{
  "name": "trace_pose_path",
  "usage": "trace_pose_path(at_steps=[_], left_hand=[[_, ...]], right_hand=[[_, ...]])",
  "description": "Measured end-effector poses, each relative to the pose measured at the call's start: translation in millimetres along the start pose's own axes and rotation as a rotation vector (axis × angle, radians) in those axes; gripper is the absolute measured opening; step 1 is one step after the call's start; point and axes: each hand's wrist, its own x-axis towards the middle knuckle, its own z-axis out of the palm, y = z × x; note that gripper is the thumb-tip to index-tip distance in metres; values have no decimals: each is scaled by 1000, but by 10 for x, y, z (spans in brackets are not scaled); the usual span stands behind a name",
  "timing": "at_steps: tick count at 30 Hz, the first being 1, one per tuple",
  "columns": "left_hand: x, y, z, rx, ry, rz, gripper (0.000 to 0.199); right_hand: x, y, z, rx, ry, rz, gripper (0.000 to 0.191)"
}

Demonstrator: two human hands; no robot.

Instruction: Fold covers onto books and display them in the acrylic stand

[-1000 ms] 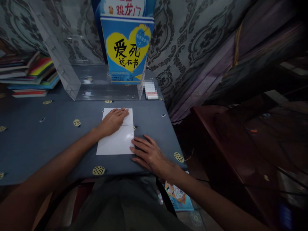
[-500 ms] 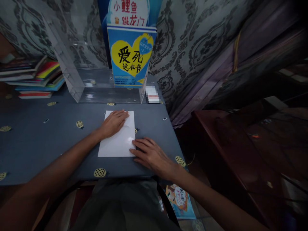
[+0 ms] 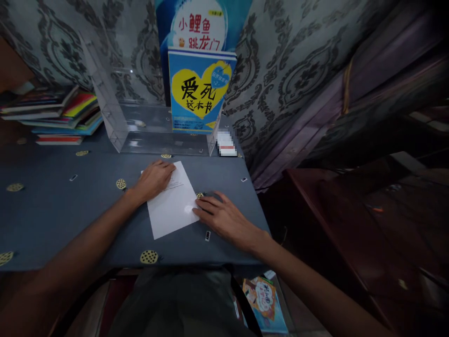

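Observation:
A white sheet of paper lies on the grey-blue tablecloth, turned at a slant, with a few small printed lines near its upper part. My left hand rests flat on the sheet's upper left part, fingers extended and covering that area. At the sheet's right edge, my right hand touches the paper with its fingertips, its fingers spread. Neither hand is gripping anything.
Behind the paper stands a clear acrylic rack with a blue and yellow book and a taller blue book. Stacked books sit at the left. A pixelated item lies right of the rack. Another book is below the table.
The paper has rotated from nearly straight to slanted. My left hand has moved slightly left with its upper part, and my right hand remains at its right edge. The view has shifted a little.

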Motion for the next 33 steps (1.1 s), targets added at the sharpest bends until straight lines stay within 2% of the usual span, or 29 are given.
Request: trace_pose_path(at_steps=[4, 9, 12, 18, 21, 24, 27, 30, 33], left_hand=[[-33, 2, -161, 98, -47, -105, 33], [-45, 85, -280, 155, -117, -193, 38], [-41, 156, -302, 181, -159, -195, 36], [-37, 177, -293, 180, -152, -176, 34], [-57, 169, -285, 184, -142, -139, 33], [-119, 138, -233, 158, -112, -79, 32], [-225, 54, -113, 75, -81, 17, 35], [-332, -60, 22, 9, -73, 122, 50], [-389, -146, 84, -38, -85, 152, 53]], right_hand=[[26, 116, 63, -5, 17, 64, 28], [81, 188, 218, -9, 96, 122, 28], [65, 54, 268, 19, 151, 130, 30], [22, -475, 246, 201, 176, 55, 32], [87, -650, 248, 240, 133, -7, 34], [175, -718, 239, 254, 92, -38, 32], [243, -738, 212, 260, 73, -54, 31], [288, -732, 195, 261, 59, -63, 35], [321, -680, 190, 254, 35, -30, 46]])
